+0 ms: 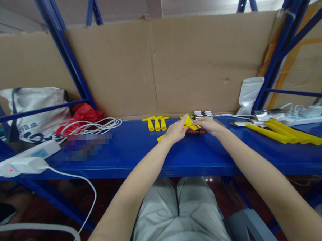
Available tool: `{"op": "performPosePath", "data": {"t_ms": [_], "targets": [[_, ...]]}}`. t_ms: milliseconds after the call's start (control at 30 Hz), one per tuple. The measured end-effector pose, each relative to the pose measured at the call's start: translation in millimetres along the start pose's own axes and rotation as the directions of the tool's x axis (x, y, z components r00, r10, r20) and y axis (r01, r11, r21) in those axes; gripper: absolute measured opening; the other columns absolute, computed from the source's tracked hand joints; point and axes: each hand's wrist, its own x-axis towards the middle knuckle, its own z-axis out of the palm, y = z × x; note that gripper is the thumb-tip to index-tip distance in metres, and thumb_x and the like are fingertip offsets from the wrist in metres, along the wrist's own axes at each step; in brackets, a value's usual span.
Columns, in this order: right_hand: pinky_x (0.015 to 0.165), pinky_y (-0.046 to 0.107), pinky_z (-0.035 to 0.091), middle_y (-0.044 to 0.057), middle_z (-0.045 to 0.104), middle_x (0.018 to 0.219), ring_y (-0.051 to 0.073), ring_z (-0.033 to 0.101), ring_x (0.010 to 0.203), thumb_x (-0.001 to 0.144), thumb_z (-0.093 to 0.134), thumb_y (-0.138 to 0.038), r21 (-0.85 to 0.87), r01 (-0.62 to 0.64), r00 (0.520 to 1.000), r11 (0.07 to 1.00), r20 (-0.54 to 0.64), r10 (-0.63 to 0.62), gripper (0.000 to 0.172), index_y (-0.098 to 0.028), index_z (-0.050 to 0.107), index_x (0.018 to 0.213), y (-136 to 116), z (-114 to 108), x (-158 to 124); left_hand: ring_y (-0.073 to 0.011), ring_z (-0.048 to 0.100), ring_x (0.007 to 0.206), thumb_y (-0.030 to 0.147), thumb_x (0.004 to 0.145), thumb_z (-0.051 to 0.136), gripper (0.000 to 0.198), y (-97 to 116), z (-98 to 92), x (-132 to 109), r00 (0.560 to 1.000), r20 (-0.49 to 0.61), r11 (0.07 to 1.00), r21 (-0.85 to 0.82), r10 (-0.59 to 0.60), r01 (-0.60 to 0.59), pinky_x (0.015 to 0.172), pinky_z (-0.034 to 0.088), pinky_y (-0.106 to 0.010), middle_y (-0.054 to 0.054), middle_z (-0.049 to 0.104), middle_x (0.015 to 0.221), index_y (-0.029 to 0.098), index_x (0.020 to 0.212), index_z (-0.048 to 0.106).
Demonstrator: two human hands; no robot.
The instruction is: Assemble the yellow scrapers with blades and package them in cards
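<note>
Over the middle of the blue shelf, my left hand (177, 129) grips a yellow plastic piece (189, 122) with a flat, angled face. My right hand (209, 124) reaches in from the other side, its fingertips pinched at the right end of the same piece. Just below lies a red and black tool handle (196, 132), partly covered by the hands. Another yellow part (161, 138) pokes out beside my left wrist. Behind and to the left, three yellow T-shaped pieces (157, 124) stand in a row. Small white and dark pieces (203, 114) are stacked behind my right hand.
Long yellow tubes (285, 132) lie at the right near a white power strip (304, 119). On the left are a second power strip (30, 158), coiled white cable (96, 126), a red plastic bag (86, 115) and a cloth bag (39, 112). Cardboard (187, 65) walls the back.
</note>
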Motion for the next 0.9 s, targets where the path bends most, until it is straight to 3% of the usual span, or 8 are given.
{"op": "performPosePath", "data": {"t_ms": [233, 433, 567, 767, 900], "targets": [[0.058, 0.021, 0.042, 0.002, 0.064, 0.058, 0.010, 0.055, 0.055, 0.066, 0.061, -0.011, 0.006, 0.010, 1.000, 1.000, 0.015, -0.011, 0.010, -0.014, 0.061, 0.057, 2.0, -1.0, 1.2, -0.0235, 0.056, 0.113, 0.030, 0.089, 0.048, 0.064, 0.8, -0.1, -1.1, 1.000, 0.005, 1.000, 0.020, 0.000, 0.000, 0.091, 0.043, -0.033, -0.010, 0.057, 0.128, 0.023, 0.146, 0.020], [0.056, 0.022, 0.044, 0.001, 0.063, 0.058, 0.011, 0.055, 0.055, 0.066, 0.062, -0.016, -0.032, 0.011, 0.999, 0.999, 0.052, -0.009, 0.008, -0.015, 0.060, 0.058, 10.0, -0.6, 6.4, -0.0267, 0.058, 0.111, 0.032, 0.090, 0.044, 0.051, -1.7, 1.0, -0.4, 0.995, 0.092, 0.995, 0.089, 0.031, -0.039, 0.089, 0.045, -0.038, -0.013, 0.059, 0.125, 0.020, 0.139, 0.037], [0.058, 0.023, 0.045, 0.002, 0.064, 0.059, 0.012, 0.056, 0.057, 0.066, 0.066, -0.019, -0.039, -0.007, 0.999, 0.999, 0.051, 0.009, 0.010, -0.015, 0.060, 0.058, 10.2, 0.1, 6.9, -0.0262, 0.059, 0.109, 0.025, 0.089, 0.043, 0.049, -2.0, -0.9, -1.4, 0.992, 0.123, 0.992, 0.121, 0.031, -0.046, 0.090, 0.045, -0.039, -0.013, 0.061, 0.121, 0.020, 0.138, 0.039], [0.066, 0.023, 0.046, 0.005, 0.068, 0.069, 0.013, 0.059, 0.066, 0.068, 0.066, -0.023, -0.008, 0.026, 1.000, 1.000, 0.005, -0.026, 0.009, -0.014, 0.065, 0.065, 5.6, 2.4, 5.8, -0.0249, 0.061, 0.106, 0.019, 0.086, 0.044, 0.052, 1.0, -6.3, -1.8, 0.994, 0.111, 0.994, 0.106, -0.002, -0.010, 0.090, 0.046, -0.038, -0.012, 0.062, 0.120, 0.021, 0.138, 0.040], [0.079, 0.027, 0.046, 0.007, 0.070, 0.088, 0.015, 0.062, 0.084, 0.075, 0.060, -0.029, -0.039, 0.100, 0.991, 0.994, -0.082, -0.103, 0.017, -0.014, 0.068, 0.075, 5.3, -5.8, 12.2, -0.0249, 0.060, 0.107, 0.019, 0.085, 0.044, 0.055, -3.2, -8.2, 2.1, 1.000, 0.027, 1.000, 0.018, -0.012, 0.011, 0.090, 0.046, -0.037, -0.012, 0.062, 0.120, 0.020, 0.140, 0.037]]}}
